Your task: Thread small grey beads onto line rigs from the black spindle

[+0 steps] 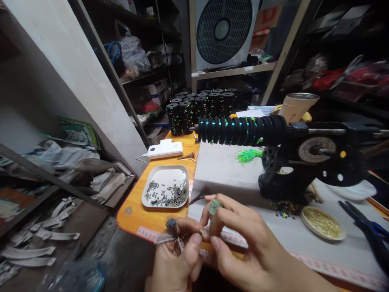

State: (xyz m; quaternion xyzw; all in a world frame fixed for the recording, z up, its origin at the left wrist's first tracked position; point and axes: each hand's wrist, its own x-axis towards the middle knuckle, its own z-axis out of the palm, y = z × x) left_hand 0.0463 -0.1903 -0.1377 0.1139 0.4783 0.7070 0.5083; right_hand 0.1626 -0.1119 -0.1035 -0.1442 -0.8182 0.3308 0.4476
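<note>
My left hand [179,259] is closed around a bundle of fine strands with dark blue tips [171,222], which fan out above the fist. Its thumb and index finger pinch a tiny yellowish piece [201,232], too small to name. Fingertips of my right hand [243,235] meet the left ones there, curled and pressed together; whatever they hold is hidden. A grey-green wrap [215,207] sits around one right finger. Just beyond the hands, a white tray [146,201] holds many small dark and yellowish pieces. A dark thin tool or cord [197,198] lies beside the tray.
A black geared winding machine [282,162] carries a ribbed roller [240,130]. Green strands [249,156] lie beneath it. Black spools [200,106] stand behind a white power bank [165,149]. At right are a dish of golden pieces [322,224] and dark blue-handled pliers [361,223].
</note>
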